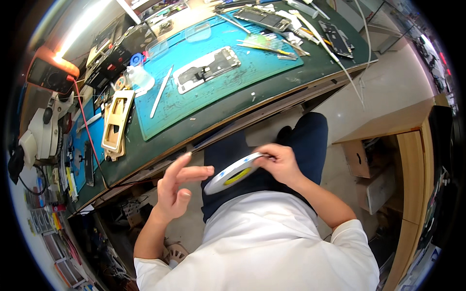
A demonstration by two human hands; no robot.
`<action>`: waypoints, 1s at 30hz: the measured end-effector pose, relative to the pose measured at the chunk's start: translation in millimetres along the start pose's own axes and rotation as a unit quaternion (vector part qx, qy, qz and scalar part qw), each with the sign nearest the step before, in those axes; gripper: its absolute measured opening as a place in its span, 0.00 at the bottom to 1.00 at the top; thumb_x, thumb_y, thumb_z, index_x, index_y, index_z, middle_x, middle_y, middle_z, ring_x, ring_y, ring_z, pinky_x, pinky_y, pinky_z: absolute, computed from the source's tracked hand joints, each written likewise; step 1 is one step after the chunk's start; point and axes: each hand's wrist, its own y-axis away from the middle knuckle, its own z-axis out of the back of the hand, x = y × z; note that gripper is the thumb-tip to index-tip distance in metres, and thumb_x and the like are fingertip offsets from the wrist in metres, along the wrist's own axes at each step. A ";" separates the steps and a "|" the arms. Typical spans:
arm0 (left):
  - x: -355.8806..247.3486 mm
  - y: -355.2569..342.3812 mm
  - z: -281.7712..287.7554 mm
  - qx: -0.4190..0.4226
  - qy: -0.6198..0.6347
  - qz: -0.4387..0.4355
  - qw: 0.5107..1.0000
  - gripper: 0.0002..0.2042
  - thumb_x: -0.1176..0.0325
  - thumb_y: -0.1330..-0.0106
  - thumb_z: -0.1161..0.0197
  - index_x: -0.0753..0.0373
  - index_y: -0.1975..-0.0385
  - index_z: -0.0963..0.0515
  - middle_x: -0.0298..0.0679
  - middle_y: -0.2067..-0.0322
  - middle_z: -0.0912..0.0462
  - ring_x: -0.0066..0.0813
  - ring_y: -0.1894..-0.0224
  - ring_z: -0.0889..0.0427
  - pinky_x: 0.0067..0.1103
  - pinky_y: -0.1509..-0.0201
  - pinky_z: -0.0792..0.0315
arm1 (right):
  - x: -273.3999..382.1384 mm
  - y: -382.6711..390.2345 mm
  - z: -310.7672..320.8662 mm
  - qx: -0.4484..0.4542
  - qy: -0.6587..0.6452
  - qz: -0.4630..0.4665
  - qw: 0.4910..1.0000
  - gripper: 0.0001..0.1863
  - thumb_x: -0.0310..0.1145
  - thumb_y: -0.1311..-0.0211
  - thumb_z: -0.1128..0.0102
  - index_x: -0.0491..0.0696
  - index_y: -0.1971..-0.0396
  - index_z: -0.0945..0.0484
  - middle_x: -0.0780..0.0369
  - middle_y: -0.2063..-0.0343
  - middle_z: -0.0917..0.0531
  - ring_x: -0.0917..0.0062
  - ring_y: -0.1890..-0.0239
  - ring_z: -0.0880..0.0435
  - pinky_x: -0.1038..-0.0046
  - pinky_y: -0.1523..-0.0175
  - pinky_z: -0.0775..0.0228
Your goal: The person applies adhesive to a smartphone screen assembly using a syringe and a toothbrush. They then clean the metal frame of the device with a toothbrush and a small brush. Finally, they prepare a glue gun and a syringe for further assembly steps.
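My right hand [280, 164] pinches the rim of a flat roll of tape [217, 183], white with blue marks and a yellow core. The roll is tilted above my lap, in front of the bench edge. Just left of it, my left hand [175, 188] is open with its fingers apart, and it looks empty; its fingertips come close to the roll. On the blue work mat [170, 114] lies an opened phone body [206, 69], white-rimmed with dark parts inside. A thin white stick [161, 92] rests left of the phone body.
Left on the bench are an orange multimeter [51, 72] with a red lead, gold-coloured frames [116, 121] and a clear bottle [140, 80]. Tweezers [264, 46], phone parts [262, 18] and a white cable [325, 43] lie at the back right. A wooden cabinet [410, 169] stands right.
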 end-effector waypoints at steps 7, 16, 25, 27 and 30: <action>16.2 -17.7 -25.8 -0.047 0.005 -0.057 0.997 0.33 0.60 0.22 0.39 0.71 0.26 0.44 0.54 0.53 0.13 0.42 0.51 0.10 0.31 0.46 0.15 | -2.1 17.3 81.1 -0.280 -0.181 -0.202 0.921 0.13 0.44 0.28 0.31 0.50 0.59 0.20 0.77 0.80 0.31 0.94 0.85 0.42 0.83 0.80 0.57; 20.1 -53.2 -50.1 -0.103 -0.051 -0.125 0.985 0.28 0.72 0.24 0.38 0.69 0.28 0.39 0.52 0.56 0.14 0.38 0.56 0.10 0.30 0.51 0.14 | -9.8 -90.4 50.1 -0.295 -0.263 -0.149 0.907 0.08 0.39 0.25 0.37 0.51 0.62 0.21 0.75 0.80 0.33 0.91 0.84 0.41 0.81 0.81 0.55; 4.2 -80.8 -16.3 -0.174 -0.133 -0.143 0.965 0.20 0.81 0.27 0.39 0.69 0.37 0.31 0.49 0.57 0.13 0.32 0.61 0.11 0.25 0.57 0.15 | 10.3 -33.6 72.6 -0.128 0.233 -0.031 0.964 0.18 0.39 0.29 0.35 0.40 0.51 0.19 0.57 0.68 0.19 0.69 0.65 0.19 0.65 0.56 0.26; -2.2 -104.0 -12.7 -0.212 -0.178 -0.157 0.948 0.15 0.85 0.33 0.34 0.69 0.49 0.24 0.47 0.61 0.13 0.32 0.64 0.12 0.23 0.59 0.17 | 58.4 -20.7 77.1 -0.080 0.312 0.009 0.947 0.18 0.38 0.29 0.35 0.42 0.48 0.19 0.56 0.68 0.20 0.68 0.64 0.18 0.64 0.55 0.25; -7.5 -133.5 -5.0 -0.232 -0.280 -0.168 0.916 0.11 0.84 0.40 0.27 0.66 0.60 0.19 0.44 0.67 0.14 0.33 0.69 0.13 0.22 0.68 0.20 | 146.4 -53.5 80.1 -0.137 0.391 0.049 0.909 0.17 0.37 0.29 0.36 0.44 0.47 0.18 0.57 0.67 0.21 0.67 0.65 0.18 0.64 0.55 0.25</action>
